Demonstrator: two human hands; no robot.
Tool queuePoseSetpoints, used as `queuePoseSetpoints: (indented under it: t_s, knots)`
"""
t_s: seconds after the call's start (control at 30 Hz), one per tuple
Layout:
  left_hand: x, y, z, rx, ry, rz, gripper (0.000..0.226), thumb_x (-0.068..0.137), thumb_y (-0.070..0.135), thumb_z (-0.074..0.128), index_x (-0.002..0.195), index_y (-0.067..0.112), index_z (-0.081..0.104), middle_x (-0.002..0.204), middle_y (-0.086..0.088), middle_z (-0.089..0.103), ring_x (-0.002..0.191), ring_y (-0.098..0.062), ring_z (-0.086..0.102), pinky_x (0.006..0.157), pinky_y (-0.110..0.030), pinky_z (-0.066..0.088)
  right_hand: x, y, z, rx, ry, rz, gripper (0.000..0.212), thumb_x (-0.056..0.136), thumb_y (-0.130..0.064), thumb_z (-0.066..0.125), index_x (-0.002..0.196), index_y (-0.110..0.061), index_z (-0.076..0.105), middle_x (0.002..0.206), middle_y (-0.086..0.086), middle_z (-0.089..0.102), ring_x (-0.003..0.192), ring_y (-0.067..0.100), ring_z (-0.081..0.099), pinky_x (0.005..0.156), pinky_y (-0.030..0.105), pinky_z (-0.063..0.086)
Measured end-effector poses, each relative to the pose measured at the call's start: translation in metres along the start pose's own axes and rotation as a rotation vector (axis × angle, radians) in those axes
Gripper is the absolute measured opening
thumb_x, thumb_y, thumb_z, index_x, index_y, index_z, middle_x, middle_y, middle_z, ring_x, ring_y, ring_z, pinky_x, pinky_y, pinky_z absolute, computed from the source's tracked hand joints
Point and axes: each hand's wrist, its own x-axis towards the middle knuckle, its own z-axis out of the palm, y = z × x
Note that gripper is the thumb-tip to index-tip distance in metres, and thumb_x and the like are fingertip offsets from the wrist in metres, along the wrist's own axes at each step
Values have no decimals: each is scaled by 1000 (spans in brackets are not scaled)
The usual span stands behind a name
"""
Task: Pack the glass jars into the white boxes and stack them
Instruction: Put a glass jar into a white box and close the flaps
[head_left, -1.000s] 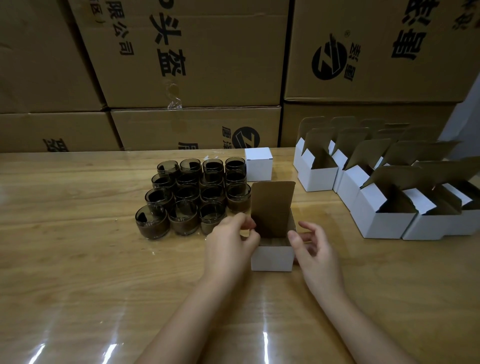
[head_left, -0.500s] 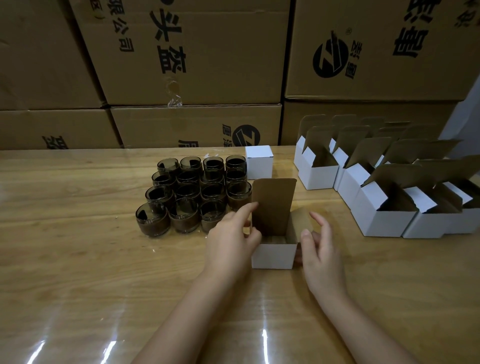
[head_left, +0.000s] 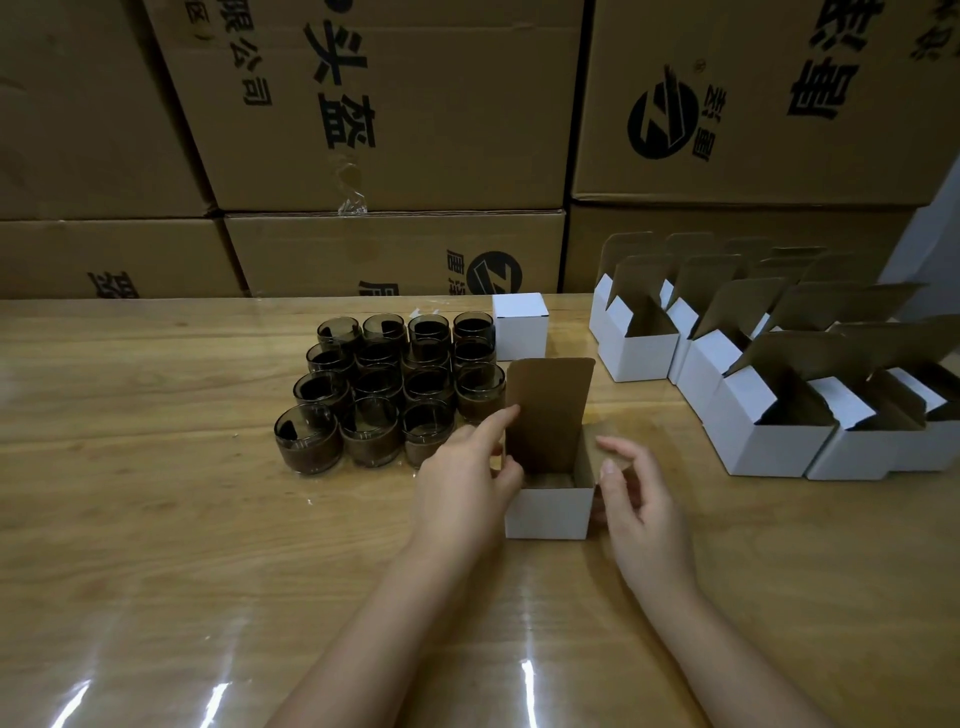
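Observation:
A small white box (head_left: 548, 512) stands in front of me on the table, its brown lid flap (head_left: 548, 410) upright. My left hand (head_left: 462, 483) is at the box's left side, the index finger straight against the lid's left edge and the thumb on the left wall. My right hand (head_left: 641, 499) hovers at the box's right side with fingers loosely bent over the right side flap (head_left: 592, 452). I cannot see inside the box well enough to tell its contents. Several dark glass jars (head_left: 395, 395) stand in rows just left of the box.
One closed white box (head_left: 519, 325) stands behind the jars. Several open white boxes (head_left: 769, 441) with raised flaps fill the table's right side. Large brown cartons (head_left: 389, 104) are stacked along the wooden table's (head_left: 156, 545) far edge.
My left index finger has straightened from a pinch onto the lid's edge. The box's right side flap has come up into view, and my right hand has shifted slightly outward beside it.

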Motion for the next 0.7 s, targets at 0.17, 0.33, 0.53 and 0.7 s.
queuePoseSetpoints:
  t_s: [0.17, 0.33, 0.53, 0.7]
  knots:
    - [0, 0, 1, 16, -8, -7, 53, 92, 24, 53, 140, 44, 40, 108, 8, 60, 84, -11, 61, 74, -33, 54, 6, -3, -3, 199, 46, 84, 31, 97, -19, 48, 91, -44, 67, 101, -16, 61, 90, -2, 59, 70, 10, 49]
    - [0, 0, 1, 19, -11, -13, 54, 92, 23, 52, 140, 43, 39, 110, 8, 60, 87, -13, 61, 75, -34, 53, 8, -5, -5, 135, 52, 12, 28, 95, -7, 51, 93, -30, 67, 115, -21, 57, 109, -3, 52, 86, 8, 39]
    - [0, 1, 3, 8, 5, -24, 55, 91, 21, 53, 140, 42, 39, 111, 7, 60, 89, -13, 61, 78, -34, 53, 9, 0, -4, 186, -18, 116, 24, 92, -6, 56, 90, -28, 67, 106, -22, 65, 105, -3, 57, 81, 3, 40]
    - [0, 1, 4, -26, 0, -35, 55, 91, 22, 54, 140, 42, 41, 110, 5, 61, 88, -17, 61, 78, -37, 53, 10, 7, -2, 270, -88, 151, 18, 91, -6, 57, 88, -22, 66, 106, -18, 68, 103, -2, 61, 87, 23, 49]
